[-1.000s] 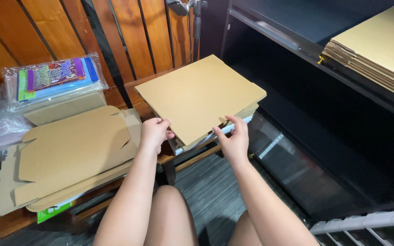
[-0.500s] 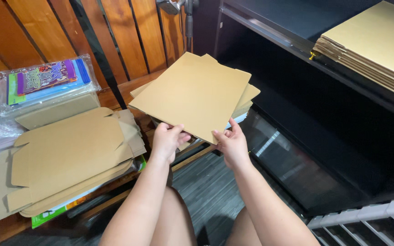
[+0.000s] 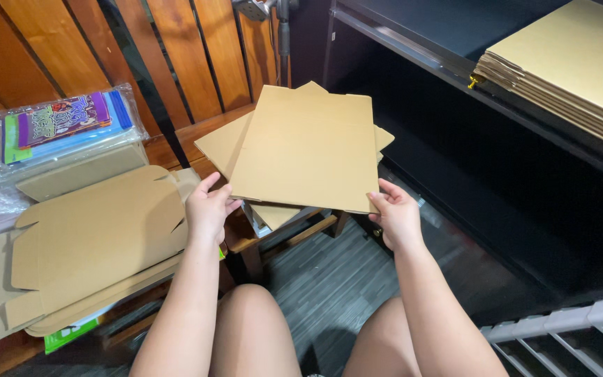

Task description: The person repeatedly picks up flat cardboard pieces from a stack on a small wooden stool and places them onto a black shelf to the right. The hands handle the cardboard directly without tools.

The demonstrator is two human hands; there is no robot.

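While both hands (image 3: pixel 301 209) grip it, the cardboard sheet (image 3: pixel 308 150) lies flat, tan.

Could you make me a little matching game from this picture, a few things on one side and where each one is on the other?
Things:
1. cardboard sheet
2. die-cut blanks
3. cardboard stack
4. colourful packet

Places:
A. on the dark shelf at the right
B. in clear plastic, against the wooden wall
C. held between the left hand and right hand
D. piled flat at the left

Pairs: 1-C, 2-D, 3-A, 4-B
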